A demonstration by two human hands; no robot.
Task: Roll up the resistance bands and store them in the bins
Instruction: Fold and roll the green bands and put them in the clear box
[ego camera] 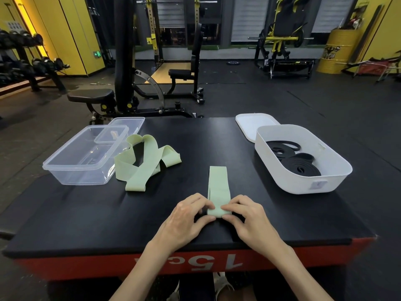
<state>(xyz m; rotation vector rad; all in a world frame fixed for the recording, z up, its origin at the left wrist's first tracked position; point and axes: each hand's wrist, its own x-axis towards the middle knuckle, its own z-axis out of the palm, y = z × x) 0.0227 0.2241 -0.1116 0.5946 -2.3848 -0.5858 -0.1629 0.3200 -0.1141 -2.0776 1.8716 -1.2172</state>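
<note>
A flat pale green resistance band [217, 183] lies straight on the black platform top, pointing away from me. My left hand [188, 216] and my right hand [245, 217] pinch its near end from either side, where the end is folded over. A second pale green band [145, 164] lies loose and tangled beside the clear plastic bin [71, 170] at the left. The white bin [301, 183] at the right holds rolled black bands [300, 167].
A clear lid [130, 123] lies behind the clear bin and a white lid [249, 124] behind the white bin. The platform [86, 213] has a red front face marked 15. Weight benches, racks and a yellow barrel stand on the gym floor beyond.
</note>
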